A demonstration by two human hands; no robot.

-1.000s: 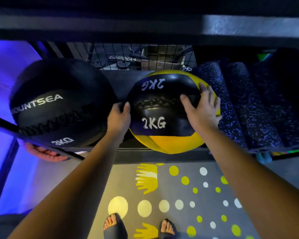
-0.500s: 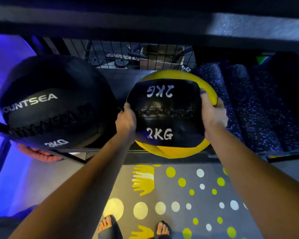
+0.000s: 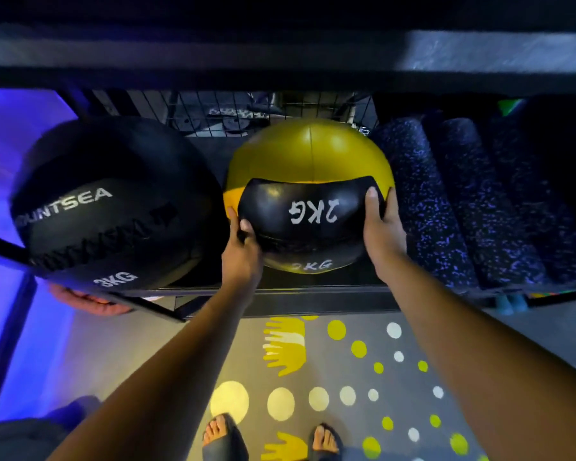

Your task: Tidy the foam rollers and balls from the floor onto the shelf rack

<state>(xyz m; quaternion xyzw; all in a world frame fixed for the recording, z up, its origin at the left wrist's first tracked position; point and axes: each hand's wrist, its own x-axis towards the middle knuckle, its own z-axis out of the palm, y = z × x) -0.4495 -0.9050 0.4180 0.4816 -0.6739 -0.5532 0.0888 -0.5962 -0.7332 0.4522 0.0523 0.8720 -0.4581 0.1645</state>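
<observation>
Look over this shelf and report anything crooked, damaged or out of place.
Nothing looks damaged or spilled. One oddity: the yellow and black 2KG medicine ball, gripped by the left hand and right hand, sits with one 2KG label upside down. The speckled dark foam rollers lie neatly side by side.

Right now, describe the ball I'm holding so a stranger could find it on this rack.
Find the shelf of the dark rack. The 2KG ball is mid-shelf, between the 3KG ball on its left and the speckled rollers on its right, left hand and right hand gripping its sides. It alone is yellow, with a black panel marked 2KG; the 3KG ball is all black.
</observation>
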